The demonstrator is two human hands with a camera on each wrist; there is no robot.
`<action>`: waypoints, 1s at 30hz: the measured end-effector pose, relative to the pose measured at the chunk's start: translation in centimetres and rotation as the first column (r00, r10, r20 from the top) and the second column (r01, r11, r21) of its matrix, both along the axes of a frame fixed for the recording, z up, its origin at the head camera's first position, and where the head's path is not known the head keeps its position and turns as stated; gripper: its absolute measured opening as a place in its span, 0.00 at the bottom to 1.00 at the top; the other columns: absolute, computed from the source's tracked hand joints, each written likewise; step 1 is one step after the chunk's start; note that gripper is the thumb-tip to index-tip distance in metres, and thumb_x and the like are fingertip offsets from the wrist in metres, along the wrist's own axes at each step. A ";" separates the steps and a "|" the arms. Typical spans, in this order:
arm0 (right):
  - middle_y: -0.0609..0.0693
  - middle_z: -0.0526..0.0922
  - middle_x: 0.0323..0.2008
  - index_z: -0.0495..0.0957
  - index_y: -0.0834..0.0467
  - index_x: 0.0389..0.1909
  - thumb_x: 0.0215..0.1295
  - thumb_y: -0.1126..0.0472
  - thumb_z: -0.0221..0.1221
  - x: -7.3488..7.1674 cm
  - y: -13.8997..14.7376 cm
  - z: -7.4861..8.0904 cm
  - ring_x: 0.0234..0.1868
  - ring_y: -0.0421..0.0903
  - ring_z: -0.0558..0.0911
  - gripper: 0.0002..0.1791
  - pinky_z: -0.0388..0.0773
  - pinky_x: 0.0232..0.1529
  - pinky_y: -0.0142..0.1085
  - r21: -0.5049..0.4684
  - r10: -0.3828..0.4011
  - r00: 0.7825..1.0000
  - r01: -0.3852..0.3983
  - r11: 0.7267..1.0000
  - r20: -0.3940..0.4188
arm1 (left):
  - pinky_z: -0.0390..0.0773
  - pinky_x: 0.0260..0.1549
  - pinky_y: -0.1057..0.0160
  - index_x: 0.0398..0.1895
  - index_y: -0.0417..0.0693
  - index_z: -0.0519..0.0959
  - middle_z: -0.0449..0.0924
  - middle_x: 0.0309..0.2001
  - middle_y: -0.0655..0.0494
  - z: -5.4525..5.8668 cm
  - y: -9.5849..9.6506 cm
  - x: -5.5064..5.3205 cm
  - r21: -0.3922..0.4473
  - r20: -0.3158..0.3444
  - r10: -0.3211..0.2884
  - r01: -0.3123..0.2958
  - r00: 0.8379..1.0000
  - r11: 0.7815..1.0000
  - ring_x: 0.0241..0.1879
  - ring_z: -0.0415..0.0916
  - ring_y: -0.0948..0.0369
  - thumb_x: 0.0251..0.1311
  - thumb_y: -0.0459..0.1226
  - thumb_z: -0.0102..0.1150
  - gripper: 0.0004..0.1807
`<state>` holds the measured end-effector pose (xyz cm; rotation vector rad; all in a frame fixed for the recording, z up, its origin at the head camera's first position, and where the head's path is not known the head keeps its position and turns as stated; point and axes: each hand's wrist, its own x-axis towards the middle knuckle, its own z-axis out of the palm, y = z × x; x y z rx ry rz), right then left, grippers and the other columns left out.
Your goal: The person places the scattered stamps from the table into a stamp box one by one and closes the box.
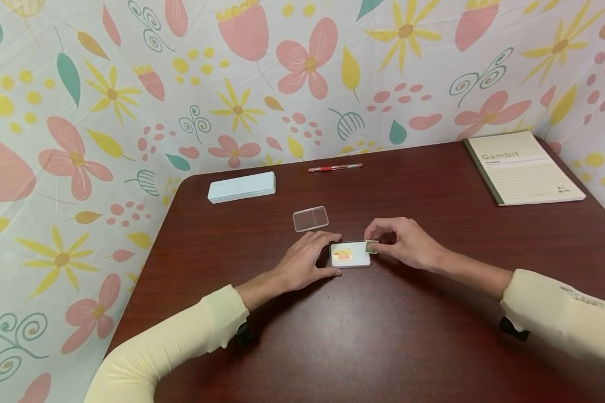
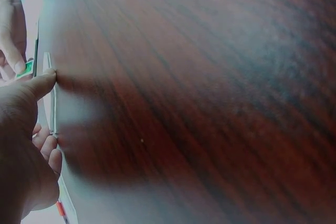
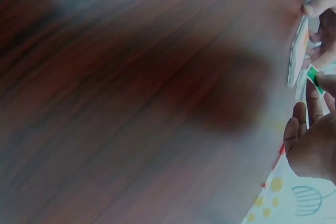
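Observation:
A small shallow rectangular box (image 1: 359, 258) with a white face lies on the dark wooden table, a yellow and orange sticker (image 1: 342, 255) toward its left end. My left hand (image 1: 302, 262) grips it from the left, thumb on the near edge and fingers on the far edge. Between thumb and fingertips, my right hand (image 1: 408, 244) pinches a small green square sticker (image 1: 371, 247) with a pale border. In the head view this green sticker overlaps the box's upper right corner. The right wrist view shows the green sticker (image 3: 314, 78) just off the end of the box.
A clear plastic lid (image 1: 303, 220) lies just behind the left hand. Farther back are a light blue case (image 1: 242, 188) and a red pen (image 1: 335, 167). A notebook (image 1: 529, 176) sits at the back right, near the floral curtain (image 1: 262, 123) behind the table.

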<state>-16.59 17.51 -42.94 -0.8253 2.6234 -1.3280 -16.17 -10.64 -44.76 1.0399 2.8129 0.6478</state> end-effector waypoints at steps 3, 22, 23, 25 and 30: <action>0.42 0.88 0.33 0.84 0.55 0.41 0.63 0.71 0.74 -0.1 -0.6 -0.1 0.37 0.43 0.84 0.11 0.78 0.41 0.40 -0.015 0.018 1.000 -0.018 1.000 0.003 | 0.73 0.66 0.49 0.75 0.48 0.73 0.76 0.70 0.54 0.0 0.0 0.0 0.000 0.002 0.001 -0.001 1.000 1.000 0.69 0.71 0.54 0.61 0.51 0.78 0.42; 0.41 0.83 0.31 0.84 0.53 0.41 0.64 0.69 0.73 -0.3 -1.8 -1.2 0.31 0.44 0.77 0.11 0.73 0.35 0.36 0.053 0.038 0.999 -0.036 0.998 -0.033 | 0.73 0.65 0.49 0.75 0.49 0.73 0.76 0.70 0.54 0.2 -0.1 0.0 0.005 0.003 -0.007 0.007 1.000 1.000 0.69 0.71 0.54 0.61 0.52 0.78 0.42; 0.41 0.82 0.30 0.84 0.53 0.40 0.64 0.69 0.74 -0.3 -1.8 -1.2 0.31 0.45 0.75 0.11 0.73 0.35 0.36 0.062 0.033 0.999 -0.030 0.998 -0.043 | 0.73 0.65 0.49 0.75 0.49 0.73 0.76 0.70 0.54 0.2 -0.1 0.0 0.004 0.002 -0.008 0.008 1.000 1.000 0.69 0.71 0.54 0.61 0.52 0.78 0.41; 0.41 0.80 0.30 0.84 0.53 0.40 0.64 0.69 0.74 -0.2 -1.9 -1.3 0.32 0.46 0.74 0.11 0.72 0.36 0.37 0.080 0.022 0.997 -0.016 0.997 -0.073 | 0.74 0.65 0.49 0.75 0.49 0.73 0.76 0.70 0.54 0.2 -0.1 0.0 0.000 0.001 -0.008 0.008 1.000 1.000 0.69 0.71 0.54 0.61 0.52 0.78 0.41; 0.43 0.80 0.34 0.85 0.54 0.40 0.62 0.69 0.75 0.0 -2.1 -1.6 0.36 0.48 0.74 0.11 0.72 0.37 0.38 0.100 0.009 0.989 0.005 0.995 -0.146 | 0.73 0.65 0.50 0.75 0.49 0.72 0.75 0.71 0.54 0.1 -0.1 0.0 -0.010 0.001 -0.004 0.005 1.000 1.000 0.69 0.71 0.55 0.62 0.52 0.77 0.42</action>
